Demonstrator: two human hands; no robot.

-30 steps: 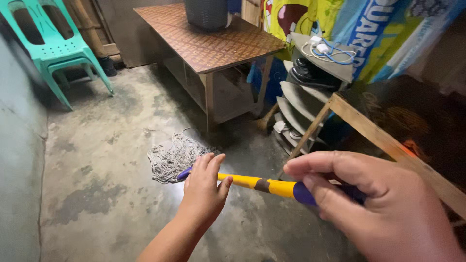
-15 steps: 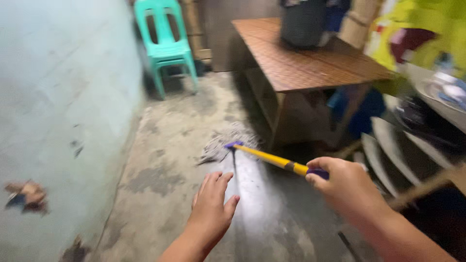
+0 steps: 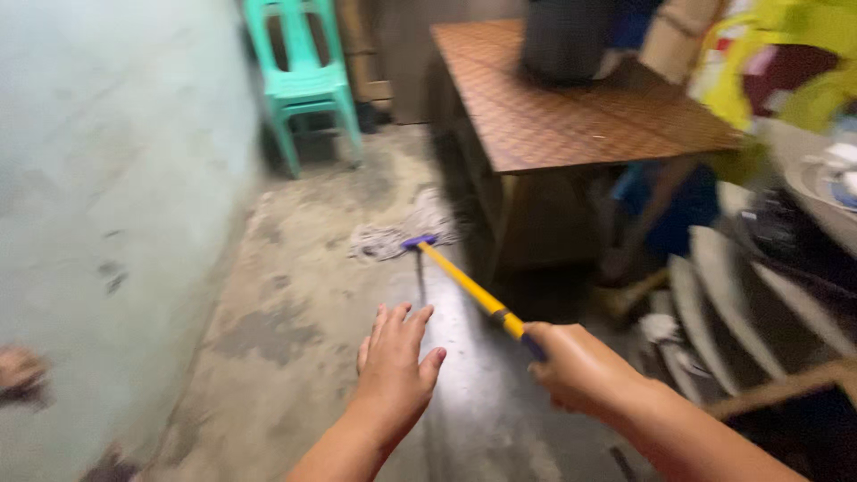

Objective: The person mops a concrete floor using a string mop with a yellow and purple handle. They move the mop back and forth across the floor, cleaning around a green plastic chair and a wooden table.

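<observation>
Right hand [image 3: 580, 370] clenched around yellow mop handle [image 3: 464, 284], left hand [image 3: 393, 370] spread free; floor [image 3: 295, 339] beside mop head [image 3: 393, 236] looks wet, patchy, mopping seemingly partway.

Yellow mop handle [image 3: 464, 284] with purple collar, grey-white mop head [image 3: 397, 234], turquoise chair [image 3: 303, 85], brown patterned tabletop [image 3: 571, 116]

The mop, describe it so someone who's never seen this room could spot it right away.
Find the brown patterned table in the middle of the room. On the concrete floor by its near left corner lies the mop, a pale stringy head with a purple collar. Its yellow handle, running back to the right hand, is the brightest thing on the floor.
</observation>
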